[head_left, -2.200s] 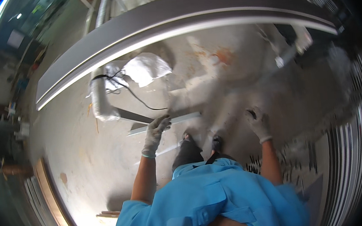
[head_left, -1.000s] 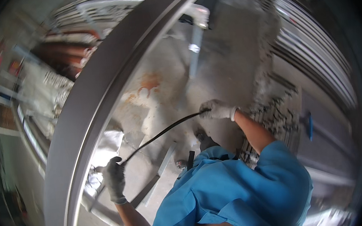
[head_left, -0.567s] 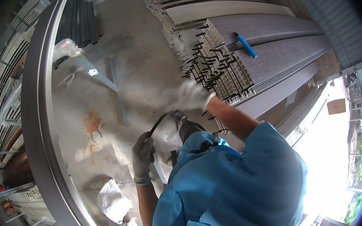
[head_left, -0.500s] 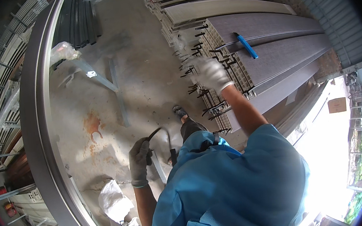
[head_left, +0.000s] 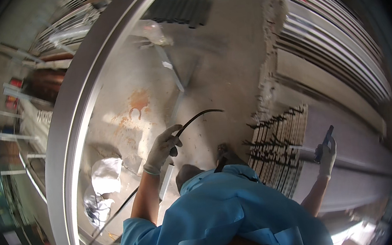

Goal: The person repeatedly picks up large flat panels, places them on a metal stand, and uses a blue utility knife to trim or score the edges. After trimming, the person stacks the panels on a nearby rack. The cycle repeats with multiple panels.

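While the gloved left hand (head_left: pixel 164 149) has thumb and fingers pinched on a black strip (head_left: pixel 209 111), the right hand (head_left: pixel 327 160), also gloved, is curled around a blue tool (head_left: pixel 324 144) over grey panels (head_left: pixel 351 144). Glove covers part of the strip; a dark length (head_left: pixel 124 205) shows left of the left forearm, same piece or another, cannot tell. Right fingers blurred, hiding the tool's near end; contact with the panels unclear. Strip's long axis runs outward from the left hand, away from the body, arching; free end points rightward, well short of the right hand. Tool slants, dark tip pointing away from the body and slightly right.
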The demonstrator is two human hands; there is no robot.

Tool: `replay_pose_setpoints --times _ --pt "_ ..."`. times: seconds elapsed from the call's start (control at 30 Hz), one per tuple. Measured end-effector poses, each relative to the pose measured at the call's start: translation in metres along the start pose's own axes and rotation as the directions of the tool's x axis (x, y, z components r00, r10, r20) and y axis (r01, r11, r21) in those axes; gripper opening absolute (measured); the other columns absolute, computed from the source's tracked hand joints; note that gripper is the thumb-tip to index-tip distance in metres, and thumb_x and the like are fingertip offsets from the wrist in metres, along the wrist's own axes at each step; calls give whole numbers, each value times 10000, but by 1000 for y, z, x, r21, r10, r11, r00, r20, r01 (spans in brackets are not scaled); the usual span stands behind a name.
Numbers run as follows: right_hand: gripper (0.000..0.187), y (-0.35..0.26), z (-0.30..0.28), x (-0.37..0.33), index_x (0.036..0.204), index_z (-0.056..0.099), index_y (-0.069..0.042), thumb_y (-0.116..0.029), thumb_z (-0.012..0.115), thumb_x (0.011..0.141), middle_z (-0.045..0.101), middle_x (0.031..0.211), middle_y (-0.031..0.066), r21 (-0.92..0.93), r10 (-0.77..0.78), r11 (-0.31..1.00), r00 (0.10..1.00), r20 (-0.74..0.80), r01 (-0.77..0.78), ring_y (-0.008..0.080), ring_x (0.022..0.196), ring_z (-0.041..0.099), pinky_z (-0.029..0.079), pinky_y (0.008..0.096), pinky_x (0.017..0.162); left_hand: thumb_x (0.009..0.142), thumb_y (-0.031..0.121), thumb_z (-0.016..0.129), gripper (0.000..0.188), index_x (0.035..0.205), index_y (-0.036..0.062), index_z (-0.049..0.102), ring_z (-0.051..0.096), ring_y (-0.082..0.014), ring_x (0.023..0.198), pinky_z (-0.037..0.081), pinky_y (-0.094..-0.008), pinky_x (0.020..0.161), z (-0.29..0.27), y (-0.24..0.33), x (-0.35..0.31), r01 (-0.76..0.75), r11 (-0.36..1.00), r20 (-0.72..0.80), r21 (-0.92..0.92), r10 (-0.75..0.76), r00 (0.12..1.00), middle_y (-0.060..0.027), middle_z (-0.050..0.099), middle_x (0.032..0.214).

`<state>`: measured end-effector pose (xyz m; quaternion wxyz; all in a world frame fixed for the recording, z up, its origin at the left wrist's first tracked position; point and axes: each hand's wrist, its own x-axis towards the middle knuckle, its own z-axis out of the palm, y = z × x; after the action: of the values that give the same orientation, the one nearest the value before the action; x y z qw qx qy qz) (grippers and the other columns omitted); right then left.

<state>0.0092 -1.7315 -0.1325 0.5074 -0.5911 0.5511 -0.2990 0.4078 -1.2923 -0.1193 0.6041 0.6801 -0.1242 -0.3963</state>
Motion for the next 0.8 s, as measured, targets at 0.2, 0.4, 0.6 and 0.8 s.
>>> replay_pose_setpoints --times 0.2,0.4,0.6,0.8 --pt "450 -63 98 40 1317 587 -84 -259 692 915 628 1085 68 621 -241 784 912 333 -20 180 960 620 525 312 836 994 182 551 447 1407 19 493 508 -56 606 446 -200 546 -13 48 12 -229 946 -187 229 273 944 -45 625 879" --pt "387 -117 244 80 1243 612 -74 -77 730 875 598 953 6 542 -652 735 643 402 406 115 868 599 507 258 771 891 -25 634 362 1250 18 624 654 -142 753 513 -280 686 -35 118 19 -208 771 -447 602 541 713 -105 679 836" --pt "200 -209 370 88 1099 668 -70 -188 692 940 605 899 -39 415 -498 852 740 452 320 68 877 576 488 255 806 815 -38 693 352 1157 32 650 695 -248 753 539 -340 690 -93 173 33 -195 433 -354 880 872 338 -120 711 886" --pt "254 -320 486 51 1156 575 -114 -243 666 958 562 850 7 676 -471 730 645 602 -97 153 824 566 483 316 729 699 -36 686 343 1012 105 678 681 -220 739 500 -336 639 -149 203 45 -4 214 -210 977 961 179 -49 722 902"
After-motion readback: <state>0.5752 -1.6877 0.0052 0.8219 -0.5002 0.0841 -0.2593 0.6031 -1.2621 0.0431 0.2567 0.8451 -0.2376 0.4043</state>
